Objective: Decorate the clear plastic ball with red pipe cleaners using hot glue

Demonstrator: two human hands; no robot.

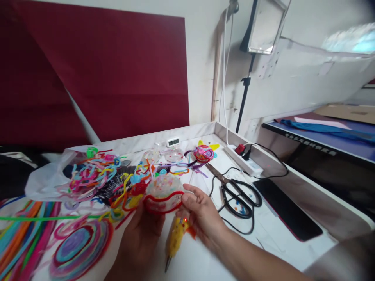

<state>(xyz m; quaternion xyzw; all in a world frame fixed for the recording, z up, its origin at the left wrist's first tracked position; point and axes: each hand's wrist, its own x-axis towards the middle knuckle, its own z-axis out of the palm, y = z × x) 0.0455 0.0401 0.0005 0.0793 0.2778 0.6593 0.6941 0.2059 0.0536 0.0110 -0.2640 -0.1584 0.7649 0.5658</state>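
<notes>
Both hands hold up a clear, rounded plastic dome (164, 183) flecked with colour. A red fuzzy pipe cleaner (159, 200) runs around its near side. My left hand (140, 230) grips the dome from below and the left, its fingers partly hidden. At the right edge, my right hand (199, 205) pinches the dome and the pipe cleaner's end between thumb and fingers. Just below them a yellow glue gun (175, 236) with a metal tip lies on the white table, its small red light lit. Its far end is hidden behind my right hand.
Left lie a bag of pipe cleaner pieces (90, 175), long pipe cleaners (32, 234) and a coiled disc (80, 248). Black-handled scissors (237, 195), a black phone (288, 208) and a power strip (244, 160) with cords are right. A decorated ball (203, 153) sits behind.
</notes>
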